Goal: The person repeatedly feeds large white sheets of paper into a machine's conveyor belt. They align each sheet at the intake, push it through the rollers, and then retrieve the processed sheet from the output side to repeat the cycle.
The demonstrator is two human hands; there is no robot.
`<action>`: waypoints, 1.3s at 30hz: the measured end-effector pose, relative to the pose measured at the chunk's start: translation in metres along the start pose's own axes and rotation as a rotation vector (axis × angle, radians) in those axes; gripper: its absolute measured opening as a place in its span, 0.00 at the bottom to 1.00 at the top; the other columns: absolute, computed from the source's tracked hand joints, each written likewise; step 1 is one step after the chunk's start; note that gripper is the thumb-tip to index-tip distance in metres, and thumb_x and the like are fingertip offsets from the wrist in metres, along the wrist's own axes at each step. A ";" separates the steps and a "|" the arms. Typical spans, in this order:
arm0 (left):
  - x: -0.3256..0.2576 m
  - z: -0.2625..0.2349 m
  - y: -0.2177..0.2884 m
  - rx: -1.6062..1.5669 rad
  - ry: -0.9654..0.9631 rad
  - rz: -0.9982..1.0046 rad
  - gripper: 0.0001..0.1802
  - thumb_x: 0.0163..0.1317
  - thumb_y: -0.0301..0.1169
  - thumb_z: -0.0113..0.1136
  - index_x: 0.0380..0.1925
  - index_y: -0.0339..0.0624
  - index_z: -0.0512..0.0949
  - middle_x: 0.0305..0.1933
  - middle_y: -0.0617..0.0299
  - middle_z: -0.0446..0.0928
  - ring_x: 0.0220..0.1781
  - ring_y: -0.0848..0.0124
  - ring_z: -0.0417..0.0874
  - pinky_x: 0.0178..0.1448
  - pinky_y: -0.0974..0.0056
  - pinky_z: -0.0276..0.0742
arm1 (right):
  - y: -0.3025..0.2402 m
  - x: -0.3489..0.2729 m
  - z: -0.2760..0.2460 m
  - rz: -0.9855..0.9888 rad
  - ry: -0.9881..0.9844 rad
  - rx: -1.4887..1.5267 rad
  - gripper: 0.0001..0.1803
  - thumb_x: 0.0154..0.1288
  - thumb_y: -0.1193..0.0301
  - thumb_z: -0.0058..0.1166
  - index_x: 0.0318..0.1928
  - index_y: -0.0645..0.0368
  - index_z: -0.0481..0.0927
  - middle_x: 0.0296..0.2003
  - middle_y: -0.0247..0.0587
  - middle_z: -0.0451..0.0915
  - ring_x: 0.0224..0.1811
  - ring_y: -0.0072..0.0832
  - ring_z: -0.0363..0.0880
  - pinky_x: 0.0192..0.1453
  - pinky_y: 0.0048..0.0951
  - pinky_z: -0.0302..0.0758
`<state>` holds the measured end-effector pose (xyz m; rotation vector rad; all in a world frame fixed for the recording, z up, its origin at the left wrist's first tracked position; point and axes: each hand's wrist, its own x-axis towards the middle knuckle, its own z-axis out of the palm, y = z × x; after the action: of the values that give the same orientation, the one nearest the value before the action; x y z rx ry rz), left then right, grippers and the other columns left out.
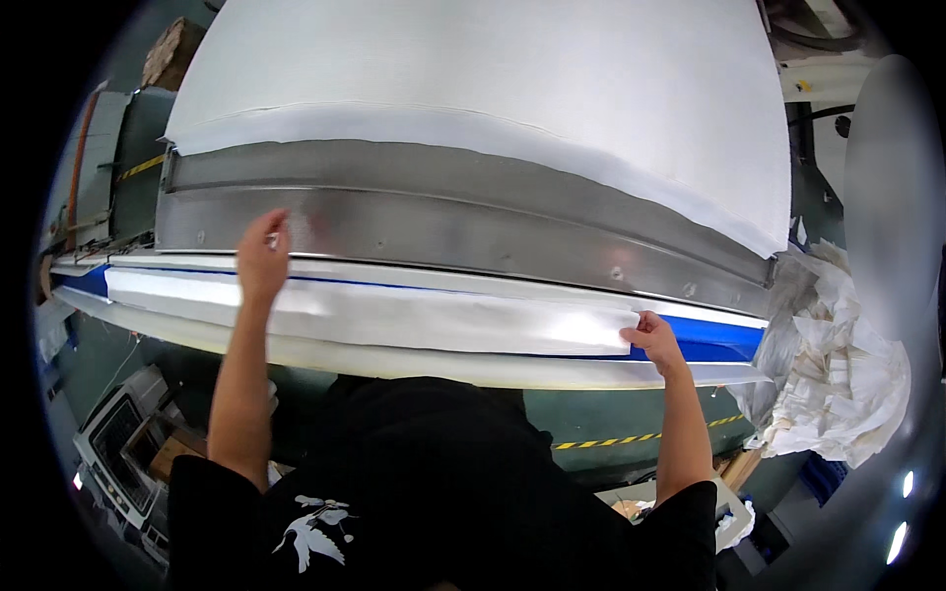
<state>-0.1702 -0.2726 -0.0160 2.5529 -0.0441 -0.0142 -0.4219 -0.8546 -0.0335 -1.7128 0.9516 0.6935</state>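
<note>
A long white strip (443, 320) of paper or cloth lies lengthwise over a blue band (705, 340) in front of me. My right hand (655, 341) pinches the strip's right end between thumb and fingers, with the bare blue showing just beyond it. Raised above the strip's left part, my left hand (263, 258) has its fingers curled together over the edge of a grey metal plate (443, 231). A tiny pale spot shows at its fingertips, too small to name. Wide white sheeting (493, 69) covers the surface behind the plate.
Crumpled white sheets (833, 374) are heaped at the right end. A pale, rounded edge (414, 364) runs between the strip and my body. Yellow-black tape (650, 436) marks the green floor, and a white-framed machine (123, 443) stands at the lower left.
</note>
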 end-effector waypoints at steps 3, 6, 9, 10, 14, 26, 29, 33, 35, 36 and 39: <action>-0.033 0.025 0.052 -0.165 -0.102 0.017 0.11 0.58 0.25 0.56 0.42 0.45 0.79 0.41 0.59 0.80 0.39 0.66 0.82 0.42 0.65 0.77 | -0.013 -0.009 0.043 -0.102 -0.024 0.085 0.19 0.46 0.73 0.69 0.39 0.60 0.75 0.29 0.29 0.73 0.32 0.18 0.71 0.38 0.20 0.70; -0.070 0.045 0.100 -0.227 -0.202 0.391 0.15 0.50 0.22 0.61 0.40 0.46 0.78 0.40 0.58 0.80 0.44 0.59 0.81 0.48 0.60 0.76 | -0.027 -0.018 0.085 -0.186 -0.103 0.112 0.18 0.48 0.73 0.68 0.38 0.61 0.74 0.30 0.29 0.75 0.32 0.18 0.72 0.39 0.21 0.71; -0.097 0.061 0.144 -0.288 -0.476 0.519 0.15 0.50 0.29 0.60 0.41 0.47 0.78 0.43 0.58 0.78 0.46 0.58 0.78 0.51 0.57 0.73 | -0.053 -0.036 0.123 -0.262 -0.157 0.039 0.16 0.50 0.72 0.67 0.37 0.61 0.74 0.29 0.30 0.76 0.30 0.19 0.74 0.39 0.23 0.72; -0.101 0.063 0.153 -0.281 -0.538 0.585 0.18 0.50 0.29 0.62 0.44 0.48 0.77 0.47 0.58 0.76 0.51 0.58 0.76 0.54 0.57 0.72 | -0.064 -0.044 0.135 -0.321 -0.164 -0.027 0.15 0.50 0.72 0.66 0.36 0.61 0.75 0.29 0.31 0.77 0.31 0.20 0.74 0.39 0.24 0.72; -0.104 0.062 0.163 -0.204 -0.645 0.776 0.24 0.47 0.33 0.65 0.48 0.49 0.74 0.53 0.59 0.73 0.54 0.58 0.73 0.59 0.55 0.66 | -0.088 -0.069 0.172 -0.500 -0.212 -0.256 0.16 0.51 0.67 0.64 0.36 0.61 0.75 0.31 0.44 0.78 0.34 0.34 0.78 0.42 0.31 0.73; -0.101 0.030 0.149 -0.008 -0.967 0.703 0.09 0.51 0.31 0.58 0.33 0.44 0.76 0.37 0.55 0.78 0.43 0.57 0.79 0.53 0.55 0.69 | -0.170 -0.029 0.213 -0.357 -0.797 0.412 0.23 0.71 0.54 0.41 0.49 0.61 0.76 0.47 0.41 0.77 0.51 0.30 0.74 0.58 0.33 0.68; -0.107 0.035 0.152 -0.094 -0.869 0.749 0.10 0.48 0.28 0.58 0.33 0.42 0.75 0.37 0.54 0.77 0.45 0.55 0.77 0.53 0.52 0.69 | -0.182 -0.015 0.255 -0.066 -1.129 0.546 0.38 0.69 0.41 0.29 0.56 0.64 0.70 0.52 0.47 0.74 0.56 0.33 0.72 0.62 0.35 0.66; -0.109 0.038 0.153 -0.085 -0.892 0.718 0.14 0.48 0.28 0.58 0.37 0.44 0.76 0.41 0.54 0.77 0.47 0.55 0.76 0.54 0.52 0.69 | -0.164 -0.001 0.285 0.155 -1.204 0.485 0.45 0.65 0.36 0.28 0.59 0.68 0.65 0.56 0.49 0.72 0.58 0.34 0.71 0.62 0.33 0.67; -0.112 0.038 0.149 -0.138 -0.827 0.700 0.16 0.50 0.29 0.59 0.41 0.45 0.76 0.42 0.54 0.76 0.47 0.55 0.76 0.54 0.52 0.69 | -0.147 0.004 0.290 0.210 -1.151 0.520 0.47 0.63 0.35 0.30 0.60 0.69 0.64 0.57 0.49 0.71 0.58 0.33 0.71 0.62 0.32 0.67; -0.112 0.039 0.149 -0.171 -0.802 0.700 0.17 0.50 0.29 0.59 0.43 0.45 0.75 0.43 0.54 0.76 0.46 0.55 0.76 0.53 0.52 0.69 | -0.141 0.006 0.289 0.237 -1.112 0.546 0.48 0.63 0.34 0.30 0.60 0.69 0.64 0.58 0.49 0.70 0.58 0.33 0.71 0.62 0.32 0.68; -0.116 0.030 0.152 -0.295 -0.728 0.560 0.18 0.54 0.31 0.60 0.46 0.47 0.73 0.43 0.54 0.75 0.47 0.55 0.76 0.53 0.53 0.70 | -0.157 -0.023 0.277 0.298 -1.029 0.554 0.43 0.61 0.33 0.32 0.56 0.61 0.68 0.51 0.45 0.75 0.52 0.33 0.76 0.55 0.33 0.72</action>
<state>-0.2906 -0.4116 0.0430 2.0352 -0.9491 -0.6709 -0.3028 -0.5589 -0.0263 -0.5645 0.5551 1.1981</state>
